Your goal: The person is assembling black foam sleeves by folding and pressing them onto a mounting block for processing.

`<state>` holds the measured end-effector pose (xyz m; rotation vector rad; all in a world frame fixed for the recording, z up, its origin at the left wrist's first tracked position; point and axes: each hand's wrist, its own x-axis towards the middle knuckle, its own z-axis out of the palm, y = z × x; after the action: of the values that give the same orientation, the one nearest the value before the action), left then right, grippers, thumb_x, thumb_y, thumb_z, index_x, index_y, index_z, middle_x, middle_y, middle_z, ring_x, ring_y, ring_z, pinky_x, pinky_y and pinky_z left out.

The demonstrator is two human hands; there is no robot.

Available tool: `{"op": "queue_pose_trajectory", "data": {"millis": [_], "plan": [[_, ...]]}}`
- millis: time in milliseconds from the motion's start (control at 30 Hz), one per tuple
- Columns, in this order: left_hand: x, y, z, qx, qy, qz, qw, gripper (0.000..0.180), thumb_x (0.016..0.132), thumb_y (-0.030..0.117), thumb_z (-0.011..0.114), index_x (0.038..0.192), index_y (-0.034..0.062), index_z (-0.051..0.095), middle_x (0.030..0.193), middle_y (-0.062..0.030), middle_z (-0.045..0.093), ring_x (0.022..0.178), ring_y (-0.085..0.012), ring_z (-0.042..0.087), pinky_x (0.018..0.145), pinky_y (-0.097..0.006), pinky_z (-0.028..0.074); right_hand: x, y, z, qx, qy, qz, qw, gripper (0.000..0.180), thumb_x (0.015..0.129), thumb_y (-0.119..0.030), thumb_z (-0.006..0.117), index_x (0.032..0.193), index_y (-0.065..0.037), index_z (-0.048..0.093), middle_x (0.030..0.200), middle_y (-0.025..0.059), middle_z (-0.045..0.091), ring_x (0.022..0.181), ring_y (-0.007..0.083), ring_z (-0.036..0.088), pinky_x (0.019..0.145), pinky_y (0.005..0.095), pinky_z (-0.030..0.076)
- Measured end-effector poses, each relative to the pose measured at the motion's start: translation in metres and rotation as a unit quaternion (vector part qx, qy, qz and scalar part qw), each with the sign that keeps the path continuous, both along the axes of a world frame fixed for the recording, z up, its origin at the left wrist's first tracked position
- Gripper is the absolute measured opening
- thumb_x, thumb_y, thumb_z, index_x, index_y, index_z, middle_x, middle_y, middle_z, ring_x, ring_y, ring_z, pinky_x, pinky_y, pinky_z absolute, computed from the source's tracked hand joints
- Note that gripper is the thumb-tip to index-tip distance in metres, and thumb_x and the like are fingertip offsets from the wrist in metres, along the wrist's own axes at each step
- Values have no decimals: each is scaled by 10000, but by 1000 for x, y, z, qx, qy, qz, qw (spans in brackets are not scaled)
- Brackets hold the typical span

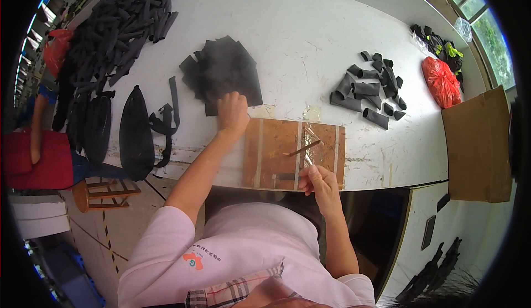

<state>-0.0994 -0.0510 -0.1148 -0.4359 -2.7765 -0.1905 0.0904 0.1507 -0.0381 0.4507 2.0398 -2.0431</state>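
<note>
My left hand (233,112) reaches to the near edge of a fanned stack of flat black fabric pieces (227,67). Its fingers are curled down and closed on the edge of a piece. Over the near right part of a brown board (267,142) is my right hand (321,184), with its fingers closed round a thin, pale stick-like tool (309,157) whose kind I cannot make out. A slim brown stick (303,148) lies slantwise above the board's middle. A small dark strip (286,177) rests on the board beside my right hand, and clear tape runs across the board.
A heap of black fabric tubes (119,28) covers the far left, with long black pouches (136,133) nearer. Short black tubes (365,89) lie scattered at the right, near a red plastic bag (441,82) and a cardboard box (479,147). Another person (38,153) sits at the left.
</note>
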Motion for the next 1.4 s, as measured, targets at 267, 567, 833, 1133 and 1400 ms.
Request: {"op": "queue_pose_trajectory", "data": {"millis": [267,567,833,1133,1400], "plan": [[-15,-1,31,168,17,133,977,236,708,187,670,827,30,540,824,-117,565,818,-310,550,672,-374,461,4,-30,-9,62,32,76,995,425,893,-378,443,809,17,577,627,29,543,571,89,485,515,216,400],[-14,-23,33,429,-102,-17,897,78,716,14,629,708,13,552,607,-1,548,553,-38,475,519,-195,388,-1,-45,0,162,31,104,981,394,869,-331,468,832,46,572,644,173,572,608,270,572,586,333,443],[82,-27,101,532,-484,-205,664,72,765,-10,609,801,19,554,740,31,537,678,-22,483,620,-167,410,-31,-67,23,-26,127,-25,991,190,766,-142,650,842,18,582,659,29,519,649,105,502,560,247,394],[141,13,96,606,-269,-35,748,89,808,36,564,875,2,515,738,6,530,645,-30,462,591,-164,387,-24,-66,21,311,267,-119,904,84,693,-30,663,697,3,586,627,90,528,505,224,498,451,309,382],[148,17,113,669,-440,-10,599,161,810,178,573,844,26,533,740,-7,550,653,-53,482,565,-179,379,-15,-53,3,416,321,-85,847,214,522,23,672,688,-24,545,677,78,524,577,238,518,491,333,413]]}}
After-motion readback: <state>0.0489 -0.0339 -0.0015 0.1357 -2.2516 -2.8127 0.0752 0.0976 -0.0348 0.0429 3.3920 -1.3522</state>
